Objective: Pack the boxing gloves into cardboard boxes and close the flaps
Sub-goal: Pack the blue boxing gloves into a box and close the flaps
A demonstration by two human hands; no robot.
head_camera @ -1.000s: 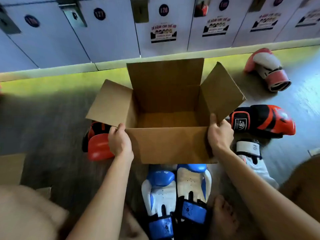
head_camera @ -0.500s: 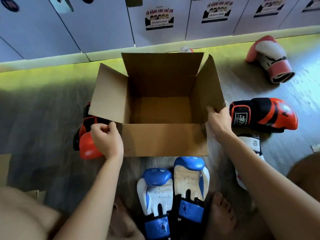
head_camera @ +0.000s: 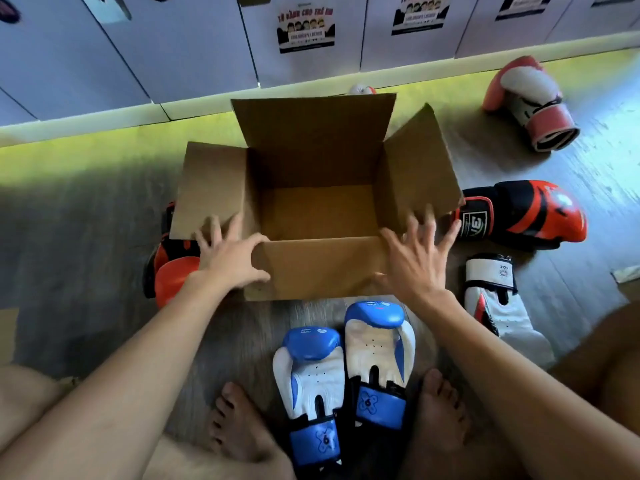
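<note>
- The cardboard box [head_camera: 322,268] sits open and empty on the floor [head_camera: 86,237], with its side flaps splayed outward.
- The left hand [head_camera: 228,261] and right hand [head_camera: 415,261] are at its near corners, fingers spread, grasping nothing.
- Loading seems next: take the blue-and-white gloves [head_camera: 377,344] lying just in front and lay them flat, cuffs opposed, so the flaps can fold shut.

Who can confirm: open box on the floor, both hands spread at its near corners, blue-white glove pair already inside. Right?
One point is wrong. The cardboard box is empty; the blue-white glove pair lies on the floor in front of it, as the head view shows. The rest holds: flaps open, left hand and right hand spread at the near corners.
</note>
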